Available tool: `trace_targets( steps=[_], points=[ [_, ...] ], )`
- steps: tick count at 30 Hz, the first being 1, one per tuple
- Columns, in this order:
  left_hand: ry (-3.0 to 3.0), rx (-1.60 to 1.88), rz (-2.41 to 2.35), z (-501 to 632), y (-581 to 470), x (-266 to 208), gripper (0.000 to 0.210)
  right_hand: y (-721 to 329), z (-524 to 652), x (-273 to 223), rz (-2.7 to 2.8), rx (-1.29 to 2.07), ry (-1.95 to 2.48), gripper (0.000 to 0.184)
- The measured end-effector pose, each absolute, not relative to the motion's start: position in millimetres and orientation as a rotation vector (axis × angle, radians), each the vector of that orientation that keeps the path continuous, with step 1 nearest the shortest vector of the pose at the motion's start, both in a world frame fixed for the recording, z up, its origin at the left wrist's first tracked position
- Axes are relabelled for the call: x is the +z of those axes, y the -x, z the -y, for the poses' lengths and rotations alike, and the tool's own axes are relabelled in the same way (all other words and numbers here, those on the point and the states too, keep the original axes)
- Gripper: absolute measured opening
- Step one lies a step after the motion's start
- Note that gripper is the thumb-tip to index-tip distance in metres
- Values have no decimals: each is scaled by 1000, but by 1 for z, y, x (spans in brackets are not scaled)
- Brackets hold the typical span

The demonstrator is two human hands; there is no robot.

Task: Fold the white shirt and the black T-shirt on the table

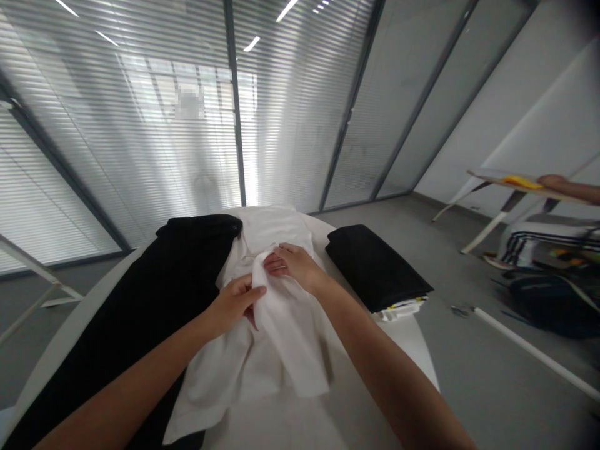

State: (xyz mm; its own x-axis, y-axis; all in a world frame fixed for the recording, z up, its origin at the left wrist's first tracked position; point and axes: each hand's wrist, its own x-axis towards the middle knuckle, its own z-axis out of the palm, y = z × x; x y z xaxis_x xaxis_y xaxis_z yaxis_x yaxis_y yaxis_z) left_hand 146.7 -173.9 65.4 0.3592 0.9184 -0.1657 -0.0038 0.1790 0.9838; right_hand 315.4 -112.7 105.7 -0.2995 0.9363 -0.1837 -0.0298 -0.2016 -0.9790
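A white garment (295, 337) lies along the middle of the round table, part of it lifted into a long fold; I cannot tell its exact kind. My left hand (238, 303) pinches the left edge of that fold, thumb on top and fingers underneath. At the fold's far end, my right hand (293, 265) is closed over the cloth with its fingers bent inward. To the left of my hands stretches a long black garment (154, 300), partly under the white one. On the right sits a stack of folded clothes with a black piece (375, 269) on top.
The pale round table (417, 350) carries all the cloth. Glass partitions with blinds (290, 125) stand behind it. At right, another person's hand (555, 182) rests near yellow cloth (522, 182) on a second table. A white pole (534, 353) and a dark bag (548, 306) lie on the floor.
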Motion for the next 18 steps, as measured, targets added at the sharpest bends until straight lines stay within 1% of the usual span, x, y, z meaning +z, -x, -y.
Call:
trace_targets(
  steps=[2,4,8,12,14,15,18],
  points=[
    [-1191,878,-1043,174,-141,75,41,-320,114,110,1456,1546,1219,12],
    [-1184,926,-1050,174,-135,86,41,-327,116,115,1761,1363,1328,15],
    [-1130,893,-1177,171,-121,106,38,-344,120,124,2328,869,1475,30],
    [-1033,861,-1302,161,-103,116,37,-358,120,126,2581,637,1598,41],
    [-1067,760,-1301,157,-93,116,40,-362,119,124,2676,630,1653,43],
    [-1111,685,-1300,156,-88,114,42,-363,119,122,2714,679,1684,44],
    [-1294,435,-1285,157,-76,110,45,-365,119,119,2710,937,1746,49]
  ],
)
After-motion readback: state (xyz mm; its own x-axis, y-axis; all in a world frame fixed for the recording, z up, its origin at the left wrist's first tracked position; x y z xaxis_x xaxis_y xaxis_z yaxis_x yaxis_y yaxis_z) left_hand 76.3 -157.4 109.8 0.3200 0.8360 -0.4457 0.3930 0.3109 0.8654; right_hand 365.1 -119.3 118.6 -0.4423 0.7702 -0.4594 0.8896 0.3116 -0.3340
